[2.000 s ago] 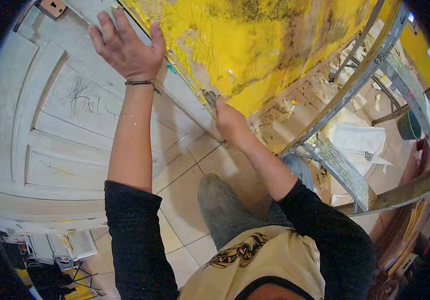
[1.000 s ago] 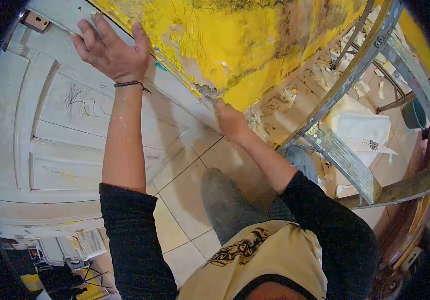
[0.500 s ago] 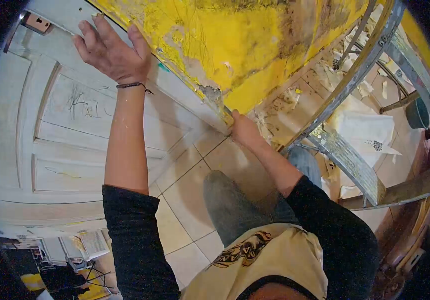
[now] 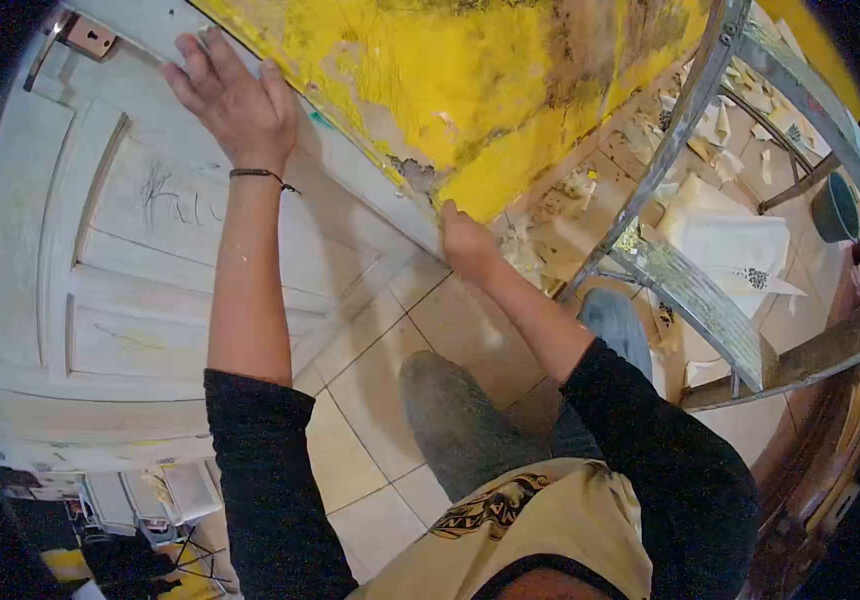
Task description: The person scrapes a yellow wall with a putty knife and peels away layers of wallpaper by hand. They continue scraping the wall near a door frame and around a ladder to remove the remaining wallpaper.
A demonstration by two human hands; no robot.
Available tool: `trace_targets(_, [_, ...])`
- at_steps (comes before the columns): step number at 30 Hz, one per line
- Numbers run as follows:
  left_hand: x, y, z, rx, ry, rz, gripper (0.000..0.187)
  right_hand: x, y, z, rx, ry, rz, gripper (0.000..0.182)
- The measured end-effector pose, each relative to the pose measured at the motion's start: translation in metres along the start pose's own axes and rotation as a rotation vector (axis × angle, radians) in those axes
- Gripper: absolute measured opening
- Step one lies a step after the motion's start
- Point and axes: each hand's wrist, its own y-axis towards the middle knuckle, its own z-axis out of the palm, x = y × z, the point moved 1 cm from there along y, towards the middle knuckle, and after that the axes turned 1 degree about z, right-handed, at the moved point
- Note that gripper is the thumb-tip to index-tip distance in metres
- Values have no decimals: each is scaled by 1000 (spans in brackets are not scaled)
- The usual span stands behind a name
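Flaking yellow wall point(image 4: 470, 80), right hand point(image 4: 465, 240)

- One view only: head-worn camera, looking forward and steeply down along the wearer's own body.
- Wide fisheye lens; dark circular vignette at the frame edges, straight lines bowed.
- Faces the corner where the white panelled wooden door point(image 4: 100, 250) meets the peeling yellow painted wall point(image 4: 470, 90); both run across the top of frame.
- Close range: both arms fill the centre, left hand point(image 4: 235, 100) upper left, right hand point(image 4: 465, 240) near mid-frame.
- Wearer's cream printed shirt point(image 4: 520, 530) at bottom edge, beige tiled floor point(image 4: 370, 390) directly below.
- Paint-spattered metal stepladder point(image 4: 695, 290) along the right side.
- No second view, so no overlap to record.
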Motion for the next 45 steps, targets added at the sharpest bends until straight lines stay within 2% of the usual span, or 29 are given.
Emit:
trace_targets(1, [-8,-6,-10,62,-50,-10,67,-2,-6,-4,12,0,-3,21])
trace_targets(3, [-43,-40,-33,101,-203,-204,62,-7,-7,-16,219,0,177,26])
trace_targets(4, [-60,-72,-41,108,-296,-305,60,-4,-7,-25,213,-7,168,26])
trace_targets(5, [-80,-112,-48,153,-285,-418,48,1,-12,-32,275,-3,190,27])
trace_targets(6, [-106,-147,-61,278,-418,-654,40,3,-14,-36,334,2,213,30])
trace_targets(7, [-119,-203,-65,442,-469,-676,25,6,-11,-35,329,0,213,30])
trace_targets(8, [-144,-248,-76,525,-589,-712,20,11,-9,-32,280,3,162,28])
trace_targets(9, [-171,-280,-88,763,-569,-908,23,17,-7,-28,237,4,110,27])
trace_targets(10, [-192,-301,-105,962,-500,-896,25,18,7,-21,250,14,138,30])
trace_targets(12, [-214,-333,-126,1102,-663,-882,26,23,21,-32,266,23,161,29])
trace_targets(15, [-226,-368,-133,1066,-697,-1042,27,8,16,-31,213,76,238,28])
trace_targets(17, [-214,-342,-123,1169,-704,-1036,26,-3,10,-36,145,124,288,27])
trace_targets(19, [-205,-324,-98,940,-620,-1122,26,-3,-1,-50,268,60,176,28])
trace_targets(21, [-191,-322,-53,879,-702,-1295,29,-18,-11,-48,257,68,128,30])
trace_targets(23, [-186,-298,-14,612,-710,-1415,36,-25,-23,-51,251,46,133,30])
trace_targets(26, [-178,-229,10,621,-628,-1572,42,-13,-45,-72,311,28,203,30])
trace_targets(28, [-184,-215,21,513,-553,-1817,45,-21,-60,-70,297,47,163,32])
trace_targets(29, [-186,-224,28,510,-556,-1817,45,-26,-65,-68,279,71,120,35])
trace_targets(30, [-188,-247,41,437,-541,-1789,46,-35,-68,-61,282,134,176,22])
trace_targets(33, [-194,-261,35,389,-587,-1712,42,-38,-82,-60,279,279,344,32])
trace_targets(34, [-197,-267,29,486,-391,-1502,34,-38,-82,-61,269,285,348,32])
trace_targets(35, [-200,-275,22,568,-199,-1286,28,-39,-82,-60,349,407,500,35])
trace_targets(36, [-204,-294,21,755,-283,-1195,24,-39,-83,-59,433,530,649,39])
trace_targets(37, [-207,-316,20,937,-362,-1096,23,-45,-80,-54,434,536,648,39])
trace_targets(39, [-215,-340,5,1275,-420,-991,24,-60,-76,-37,435,861,682,42])
trace_targets(40, [-217,-341,-5,1278,-414,-991,24,-52,-77,-37,317,912,617,50])
trace_targets(43, [-222,-354,-26,1414,-562,-958,30,-30,-66,-54,345,749,478,48])
trace_targets(44, [-223,-373,-26,1427,-635,-844,33,-7,-55,-74,394,551,422,48])
trace_targets(45, [-223,-385,-28,1438,-707,-727,36,-7,-49,-60,394,555,422,48])
